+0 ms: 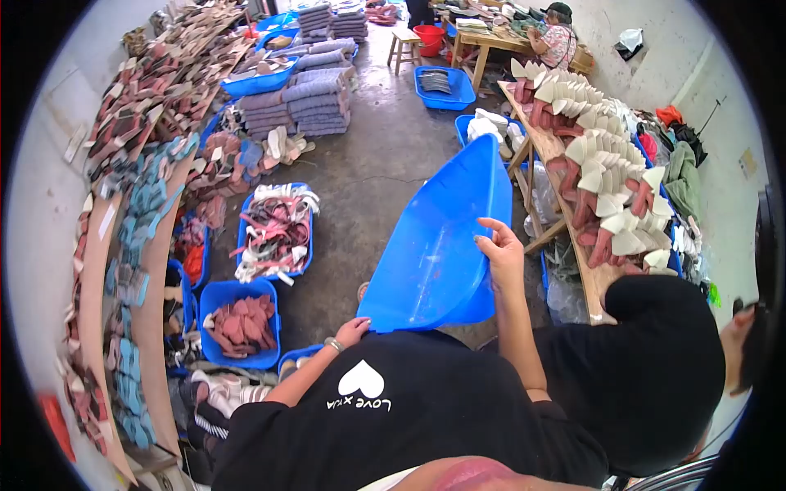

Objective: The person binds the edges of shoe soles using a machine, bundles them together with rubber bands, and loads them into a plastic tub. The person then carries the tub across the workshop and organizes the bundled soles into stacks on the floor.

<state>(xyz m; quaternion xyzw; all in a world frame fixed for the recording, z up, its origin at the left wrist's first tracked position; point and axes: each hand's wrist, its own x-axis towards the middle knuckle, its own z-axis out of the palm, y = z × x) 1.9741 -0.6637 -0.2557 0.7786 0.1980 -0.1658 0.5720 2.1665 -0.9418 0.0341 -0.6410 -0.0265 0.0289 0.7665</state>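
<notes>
A large blue plastic tub is tipped up in front of my body, its open side facing me and only a few small specks on its inner wall. My left hand grips the rim at the tub's lower left corner, a bracelet on the wrist. At the right rim, my right hand holds the tub's edge, thumb and forefinger showing over the inner side. The other fingers of that hand are partly hidden.
Left stand a tub of pink and white straps and a tub of pink pieces. A wooden bench with cream and pink shoe parts runs along the right. Beside me is a person in black; another sits at the back table.
</notes>
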